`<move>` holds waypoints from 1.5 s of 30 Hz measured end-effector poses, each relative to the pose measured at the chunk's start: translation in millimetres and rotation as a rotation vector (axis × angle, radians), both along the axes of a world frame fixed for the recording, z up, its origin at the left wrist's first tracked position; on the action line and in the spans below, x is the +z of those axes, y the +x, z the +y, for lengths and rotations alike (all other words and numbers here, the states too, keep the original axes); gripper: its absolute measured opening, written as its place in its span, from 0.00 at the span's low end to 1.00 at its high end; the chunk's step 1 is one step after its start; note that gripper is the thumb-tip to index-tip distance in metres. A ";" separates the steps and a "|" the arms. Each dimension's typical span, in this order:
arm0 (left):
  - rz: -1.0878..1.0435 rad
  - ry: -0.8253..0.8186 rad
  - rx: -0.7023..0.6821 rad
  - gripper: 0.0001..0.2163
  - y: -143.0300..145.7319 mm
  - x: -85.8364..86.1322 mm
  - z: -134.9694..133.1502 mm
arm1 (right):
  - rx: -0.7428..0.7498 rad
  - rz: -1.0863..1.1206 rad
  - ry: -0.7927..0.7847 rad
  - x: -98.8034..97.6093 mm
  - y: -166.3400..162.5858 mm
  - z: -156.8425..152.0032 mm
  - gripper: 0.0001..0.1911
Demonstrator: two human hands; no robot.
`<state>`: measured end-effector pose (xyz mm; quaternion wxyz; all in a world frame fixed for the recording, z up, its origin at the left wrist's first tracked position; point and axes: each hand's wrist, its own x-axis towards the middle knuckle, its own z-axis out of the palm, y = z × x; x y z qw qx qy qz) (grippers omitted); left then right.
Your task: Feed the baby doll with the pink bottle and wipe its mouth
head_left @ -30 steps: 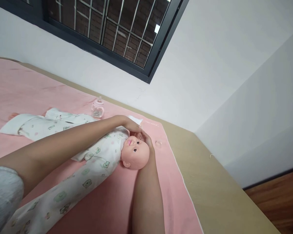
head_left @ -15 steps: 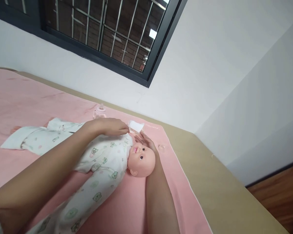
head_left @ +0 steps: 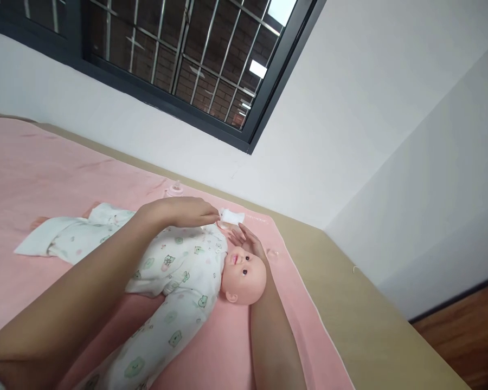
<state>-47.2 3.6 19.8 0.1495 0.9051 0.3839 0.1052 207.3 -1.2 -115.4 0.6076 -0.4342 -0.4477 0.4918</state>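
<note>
A baby doll [head_left: 244,271] in a white printed sleepsuit [head_left: 179,271] lies on a pink blanket [head_left: 44,173], head to the right. My left hand [head_left: 183,211] hovers over the doll's chest, fingers pinched on a small white folded wipe [head_left: 231,218]. My right hand [head_left: 246,241] lies open behind the doll's head, fingers spread near its face.
A small pink baby bottle [head_left: 174,188] stands beyond my left hand, mostly hidden. A tiny clear object [head_left: 272,253] lies on the blanket right of the doll. The tan table edge [head_left: 361,325] runs to the right, with a wall and barred window [head_left: 179,49] behind.
My left hand lifted off the doll's face and drew back over its chest with the white wipe in its fingers. My right hand stayed by the head.
</note>
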 end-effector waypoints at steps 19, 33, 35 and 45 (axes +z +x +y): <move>0.017 0.087 -0.011 0.24 4.3 3.5 -8.7 | -0.183 -0.531 0.158 80.7 48.3 24.0 0.18; -0.395 0.099 -0.043 0.19 22.8 -2.7 -7.0 | 0.113 -0.624 0.516 141.5 -22.8 -42.2 0.16; -0.424 0.058 -0.072 0.17 21.1 -0.8 -8.4 | 0.112 -0.583 0.520 143.6 -23.9 -45.9 0.16; -0.760 0.294 -0.258 0.13 26.6 5.8 -31.8 | 0.177 -0.450 0.469 138.2 -36.6 -45.5 0.24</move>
